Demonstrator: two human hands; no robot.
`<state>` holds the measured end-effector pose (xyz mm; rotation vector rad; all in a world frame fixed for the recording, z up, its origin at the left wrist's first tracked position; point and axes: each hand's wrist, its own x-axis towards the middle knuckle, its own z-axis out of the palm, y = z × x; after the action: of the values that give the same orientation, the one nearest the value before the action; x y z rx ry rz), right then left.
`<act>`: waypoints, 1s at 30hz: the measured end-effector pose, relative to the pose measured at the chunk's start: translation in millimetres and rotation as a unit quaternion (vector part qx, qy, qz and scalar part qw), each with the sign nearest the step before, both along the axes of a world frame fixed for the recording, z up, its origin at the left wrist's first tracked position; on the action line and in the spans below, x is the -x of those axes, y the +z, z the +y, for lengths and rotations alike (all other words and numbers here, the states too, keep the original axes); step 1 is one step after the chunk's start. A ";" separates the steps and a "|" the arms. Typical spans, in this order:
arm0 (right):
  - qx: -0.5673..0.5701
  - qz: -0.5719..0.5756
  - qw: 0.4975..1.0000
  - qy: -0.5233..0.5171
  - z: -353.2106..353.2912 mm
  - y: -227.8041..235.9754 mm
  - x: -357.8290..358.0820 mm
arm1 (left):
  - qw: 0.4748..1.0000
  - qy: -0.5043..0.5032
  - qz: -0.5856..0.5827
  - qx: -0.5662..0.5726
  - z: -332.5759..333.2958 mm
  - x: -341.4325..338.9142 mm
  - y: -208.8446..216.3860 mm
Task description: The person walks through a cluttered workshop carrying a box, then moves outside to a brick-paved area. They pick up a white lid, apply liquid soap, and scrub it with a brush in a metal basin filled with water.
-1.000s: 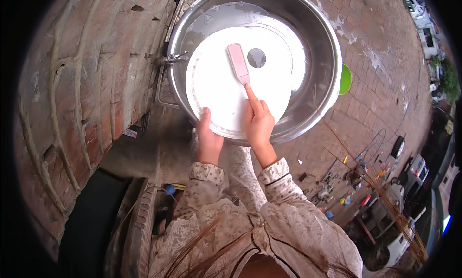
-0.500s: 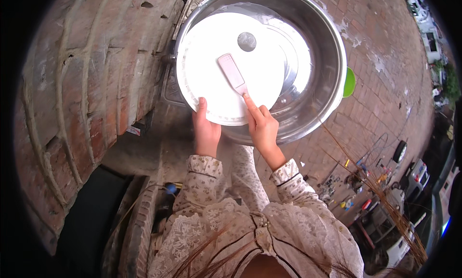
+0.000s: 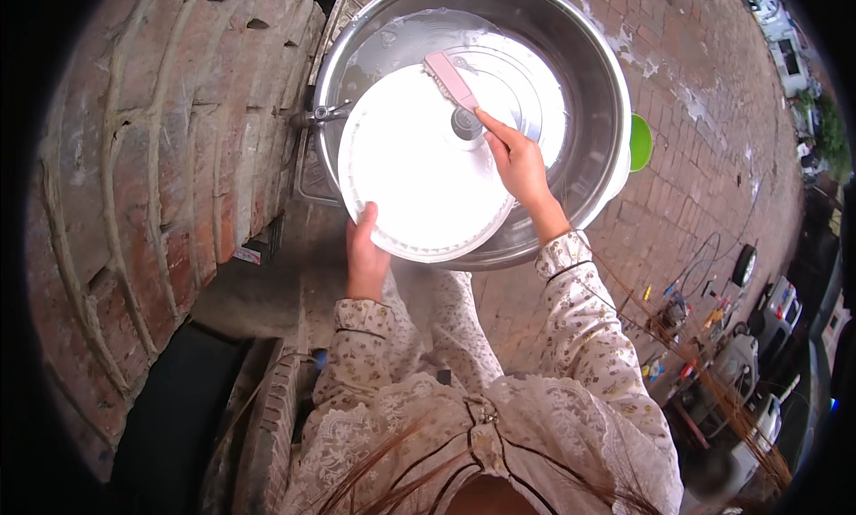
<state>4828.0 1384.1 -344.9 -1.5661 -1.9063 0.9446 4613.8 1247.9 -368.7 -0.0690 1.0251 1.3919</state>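
A pink scrub brush (image 3: 452, 81) is pinched by its handle in my right hand (image 3: 522, 163). Its pale bristles show along the left side, and its head reaches past the far edge of a white, round, lid-like disc (image 3: 428, 181). That disc has a ridged rim and a round grey spot near its far right edge, beside the brush handle. My left hand (image 3: 366, 256) grips the disc's near left rim, thumb on top and the other fingers underneath, out of sight. The disc is held over a large stainless steel basin (image 3: 588, 114).
At the basin's left is a metal tap (image 3: 323, 115) by a brick wall (image 3: 169, 158). A green container (image 3: 640, 143) stands to the right on the brick paving (image 3: 687, 172). Tools and scattered items (image 3: 687, 319) lie at the lower right, near parked vehicles (image 3: 780, 310).
My right hand has moved the brush away from the disc's middle, up and right to its far edge. The disc has come nearer to me and tilted, and bristles now show.
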 end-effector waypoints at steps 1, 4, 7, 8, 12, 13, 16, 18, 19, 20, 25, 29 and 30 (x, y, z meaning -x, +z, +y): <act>0.027 0.001 1.000 -0.005 -5.5 8.7 9.4 | 1.000 -0.013 0.005 -0.003 -0.3 0.7 1.3; 0.016 -0.041 0.995 0.084 -42.5 26.5 40.2 | 0.999 -0.030 0.033 0.007 2.6 -14.2 -0.4; 0.042 -0.059 0.994 0.080 -107.9 39.1 59.5 | 0.999 0.024 0.002 0.030 3.5 -18.3 -3.3; 0.051 -0.056 0.995 0.062 -119.9 37.9 58.8 | 0.998 0.043 0.002 0.034 2.6 -19.0 -5.3; 0.092 -0.087 0.986 -0.111 -81.3 19.2 32.9 | 0.999 0.011 0.026 0.018 1.2 -20.1 -0.9; 0.079 -0.066 0.989 -0.110 -72.5 13.6 38.1 | 0.999 -0.006 0.029 0.029 0.7 -20.5 -4.6; 0.081 -0.027 0.996 -0.018 -88.9 13.5 64.7 | 0.997 0.020 -0.050 0.060 1.0 -25.1 -14.9; 0.103 -0.066 0.992 0.034 -107.4 17.5 69.7 | 0.991 0.032 -0.111 0.074 -1.5 -26.9 -34.7; 0.174 -0.064 0.983 0.014 -108.8 25.4 66.3 | 0.988 0.033 -0.130 0.083 -1.5 -27.7 -40.0; 0.148 -0.034 0.988 -0.026 -107.5 21.6 59.9 | 0.984 0.033 -0.149 0.091 -0.4 -30.8 -46.1; 0.047 -0.018 0.991 -0.126 -66.1 -14.8 27.9 | 0.981 0.102 -0.149 0.073 11.8 -37.1 -107.7; 0.130 -0.151 0.973 -0.119 -21.9 -62.9 18.3 | 0.983 0.137 -0.034 0.114 21.7 -40.4 -140.3; 0.177 -0.179 0.960 -0.122 -12.7 -74.1 19.4 | 0.980 0.140 0.015 0.139 23.1 -40.3 -144.6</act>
<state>4808.5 1371.5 -419.0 -2.2565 -1.7762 0.9837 4654.0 1271.1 -513.4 -0.4133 1.2658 1.4965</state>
